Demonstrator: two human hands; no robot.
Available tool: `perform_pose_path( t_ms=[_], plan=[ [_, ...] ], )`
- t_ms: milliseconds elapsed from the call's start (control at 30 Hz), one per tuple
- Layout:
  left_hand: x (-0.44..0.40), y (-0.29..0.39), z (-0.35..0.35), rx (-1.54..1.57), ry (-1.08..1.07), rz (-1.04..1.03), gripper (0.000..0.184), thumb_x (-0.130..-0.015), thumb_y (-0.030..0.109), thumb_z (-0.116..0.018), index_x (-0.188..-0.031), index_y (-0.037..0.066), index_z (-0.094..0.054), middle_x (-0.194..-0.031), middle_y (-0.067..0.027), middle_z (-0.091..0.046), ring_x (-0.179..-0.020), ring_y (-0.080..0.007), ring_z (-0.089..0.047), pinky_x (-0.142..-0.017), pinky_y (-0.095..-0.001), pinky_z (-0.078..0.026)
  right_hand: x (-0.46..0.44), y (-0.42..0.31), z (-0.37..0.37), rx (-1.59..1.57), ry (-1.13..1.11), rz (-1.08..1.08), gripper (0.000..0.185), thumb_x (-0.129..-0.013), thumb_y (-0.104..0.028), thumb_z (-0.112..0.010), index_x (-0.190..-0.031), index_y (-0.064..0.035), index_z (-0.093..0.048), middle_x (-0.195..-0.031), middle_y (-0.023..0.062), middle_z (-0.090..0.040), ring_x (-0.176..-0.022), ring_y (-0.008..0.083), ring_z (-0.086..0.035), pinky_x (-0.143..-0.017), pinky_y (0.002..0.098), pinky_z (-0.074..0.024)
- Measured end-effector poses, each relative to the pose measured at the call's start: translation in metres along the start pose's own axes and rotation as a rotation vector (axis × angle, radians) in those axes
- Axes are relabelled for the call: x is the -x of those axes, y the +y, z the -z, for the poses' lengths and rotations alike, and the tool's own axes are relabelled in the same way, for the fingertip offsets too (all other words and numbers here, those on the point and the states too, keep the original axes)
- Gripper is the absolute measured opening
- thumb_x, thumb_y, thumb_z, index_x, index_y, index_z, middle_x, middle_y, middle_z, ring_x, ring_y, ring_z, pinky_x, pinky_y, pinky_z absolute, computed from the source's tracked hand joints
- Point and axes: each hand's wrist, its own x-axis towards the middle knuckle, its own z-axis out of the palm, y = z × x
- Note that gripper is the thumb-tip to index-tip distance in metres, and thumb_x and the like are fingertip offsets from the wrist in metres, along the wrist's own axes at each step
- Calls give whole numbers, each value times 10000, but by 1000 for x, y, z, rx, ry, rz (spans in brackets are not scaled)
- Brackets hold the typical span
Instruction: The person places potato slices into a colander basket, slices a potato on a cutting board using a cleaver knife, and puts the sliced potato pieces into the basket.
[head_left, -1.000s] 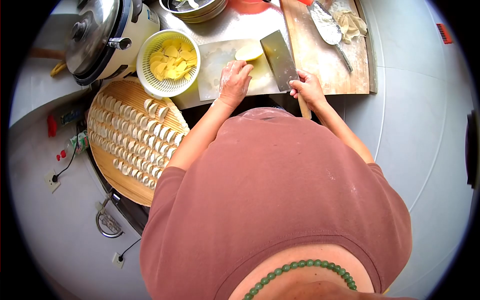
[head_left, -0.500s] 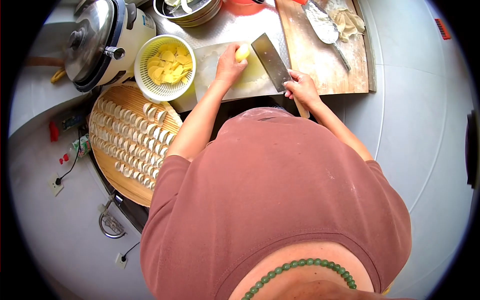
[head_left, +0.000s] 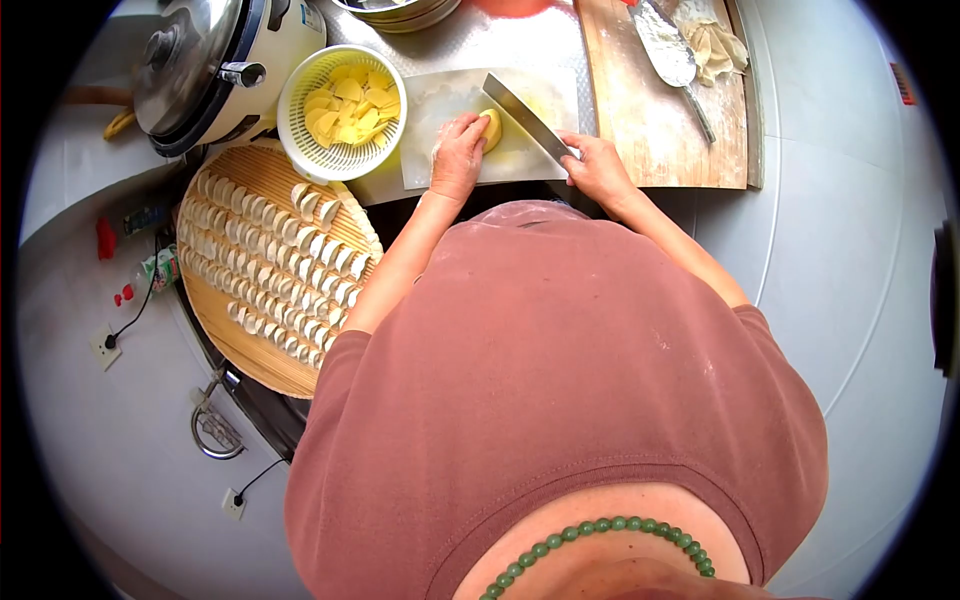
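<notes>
Silvery metal covers the worktop (head_left: 530, 48), and a thin pale cutting sheet (head_left: 430, 95) lies on it in front of the person in the brown shirt (head_left: 560, 370). On that sheet sits a peeled yellow potato (head_left: 493, 130), the fingers of the left hand (head_left: 458, 155) closed against its nine o'clock side. The right hand (head_left: 597, 170) is clenched round the grip end of a broad knife (head_left: 525, 115), whose blade slants towards eleven o'clock, just beside the potato.

Taking the sheet as the clock's centre, a pale basket (head_left: 292, 120) of yellow slices (head_left: 350, 105) is at nine, with a lidded cooker (head_left: 285, 60) beyond it. Rows of dumplings (head_left: 270, 250) fill much of a round tray (head_left: 215, 325) at eight. At three there's a floury wooden board (head_left: 640, 140), carrying a scoop (head_left: 668, 55) of flour and a crumpled cloth (head_left: 715, 50).
</notes>
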Motion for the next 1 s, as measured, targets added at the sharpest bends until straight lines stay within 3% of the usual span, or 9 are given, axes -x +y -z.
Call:
perform_pose_path(
  t_ms=[100, 167, 233, 300, 400, 533, 667, 867, 1000],
  plan=[
    [0, 5, 1, -103, -58, -139, 311, -769, 52, -634, -1068, 123, -678, -1150, -52, -626, -1106, -300, -555, -953, -435, -427, -1, -2, -4, 68, 19, 74, 403, -806, 7, -523, -1194, -11, -630, -1084, 239, -656, -998, 355, -646, -899, 392, -499],
    [1, 13, 9, -191, -135, -316, 296, -767, 69, -638, -1052, 135, -689, -1166, -25, -635, -1148, -266, -551, -969, -438, -407, -2, -4, -6, 103, 18, 97, 404, -807, 7, -524, -1197, -15, -624, -1103, 249, -642, -1036, 385, -626, -919, 409, -488],
    [7, 27, 14, -65, -282, -495, 75, -762, 116, -658, -836, 119, -667, -1162, 14, -631, -1186, -242, -533, -990, -449, -384, -4, -4, -6, 144, 8, 138, 402, -811, 4, -523, -1202, -18, -615, -1072, 254, -644, -998, 400, -631, -901, 422, -495],
    [13, 29, 14, 59, -320, -528, 52, -755, 121, -686, -766, 96, -642, -1160, 1, -629, -1168, -241, -536, -979, -439, -399, -6, -5, -6, 174, -19, 133, 401, -818, 1, -515, -1209, -16, -602, -1045, 263, -640, -982, 415, -623, -879, 436, -498],
    [13, 27, 25, 43, -252, -419, 103, -758, 75, -686, -860, 80, -668, -1133, -31, -635, -1115, -262, -557, -937, -414, -448, -8, -9, -8, 208, -66, 102, 385, -836, -7, -495, -1209, -15, -591, -1018, 269, -635, -964, 426, -615, -843, 452, -501],
    [7, 11, 24, -9, -58, -308, 347, -757, -14, -629, -1090, 78, -667, -1082, -70, -647, -1001, -303, -589, -873, -385, -500, -8, -8, -12, 293, -70, 193, 373, -859, -2, -458, -1211, -16, -581, -1026, 269, -629, -956, 434, -608, -814, 463, -500],
    [-10, 0, 18, -39, -34, -275, 341, -738, -9, -571, -1050, 74, -680, -1088, -64, -652, -995, -295, -585, -883, -376, -505, 7, -12, -20, 344, 1, 269, 369, -874, 26, -452, -1223, -25, -559, -968, 263, -629, -904, 439, -612, -779, 468, -494],
    [-6, -6, 6, -30, -37, -223, 317, -748, -3, -570, -1029, 74, -695, -1079, -75, -655, -987, -304, -589, -878, -383, -505, 19, -15, -32, 467, -13, 226, 400, -869, 3, -455, -1259, -63, -511, -1138, 201, -605, -1007, 394, -605, -825, 486, -512],
    [-6, -3, 5, -27, -31, -220, 305, -758, 1, -558, -1017, 72, -703, -1072, -81, -656, -994, -306, -584, -887, -386, -502, 23, -18, -35, 476, -8, 274, 393, -867, 4, -453, -1254, -46, -493, -1115, 192, -607, -991, 393, -611, -805, 487, -517]
  ],
)
